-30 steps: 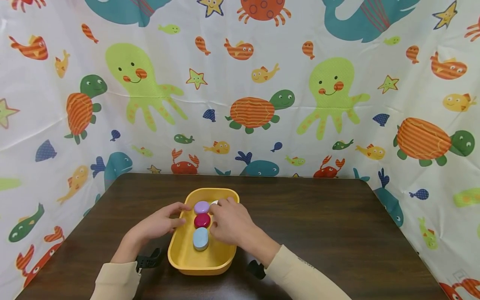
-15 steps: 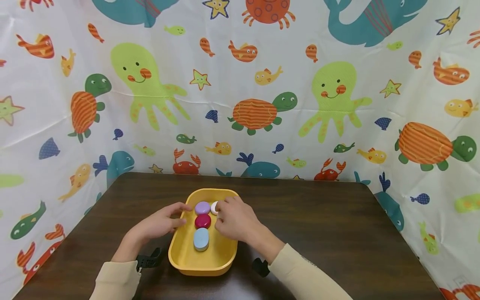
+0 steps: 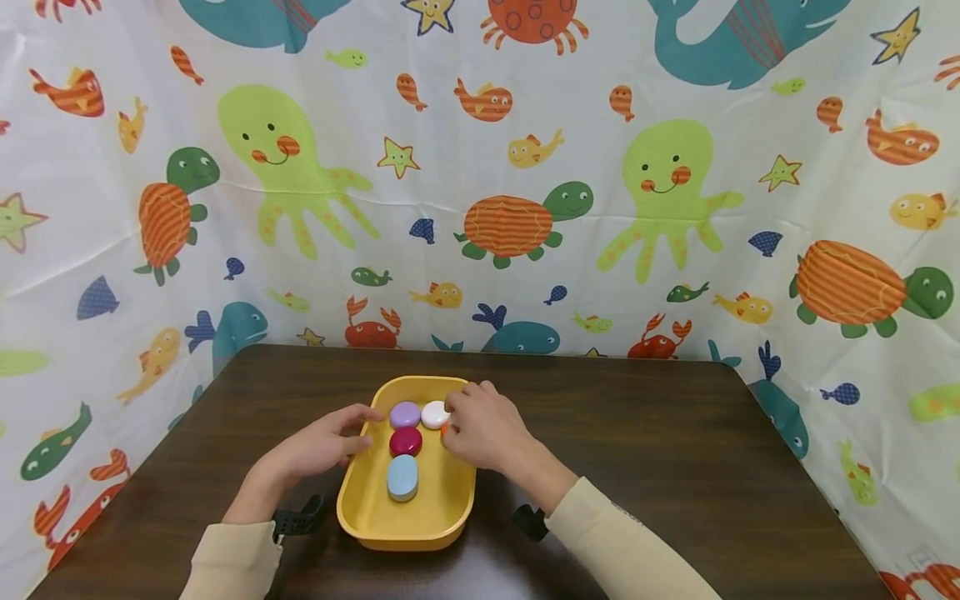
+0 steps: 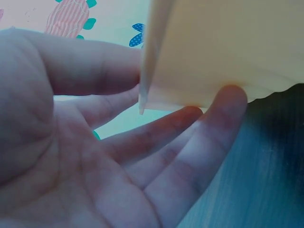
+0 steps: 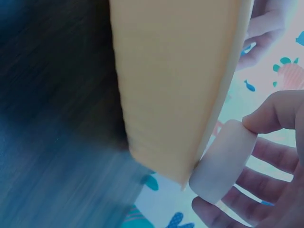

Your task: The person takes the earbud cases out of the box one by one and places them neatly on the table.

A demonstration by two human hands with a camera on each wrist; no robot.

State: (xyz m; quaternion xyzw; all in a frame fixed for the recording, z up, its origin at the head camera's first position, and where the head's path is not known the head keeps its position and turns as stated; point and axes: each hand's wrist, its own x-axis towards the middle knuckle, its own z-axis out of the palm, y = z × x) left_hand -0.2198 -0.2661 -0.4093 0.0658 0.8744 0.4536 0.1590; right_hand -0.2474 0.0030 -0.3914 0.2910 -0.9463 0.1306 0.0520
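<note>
A yellow plastic tub (image 3: 360, 500) stands on the table. My left hand (image 3: 318, 442) holds its left wall, thumb and index finger at the rim and the other fingers on the outer side (image 4: 223, 42). Over the tub's right rim, my right hand (image 3: 483, 425) pinches a rounded oblong block (image 5: 223, 161) between thumb and fingers; a sliver of it shows orange in the head view. Inside the tub lie a lilac disc (image 3: 405, 414), a white disc (image 3: 435, 414), a magenta round piece (image 3: 406, 442) and a light blue oblong block (image 3: 402, 478). My hand covers the upper right corner.
The dark wooden table (image 3: 615, 467) stretches out on both sides of the tub. A sea-animal curtain (image 3: 420, 183) hangs behind it and along its sides. A dark band (image 3: 300, 518) is on my left wrist and another (image 3: 530, 522) by my right.
My right hand has moved to the right and slightly away from me, uncovering the white disc; a bit of orange now shows at its fingers. The left hand has stayed in place.
</note>
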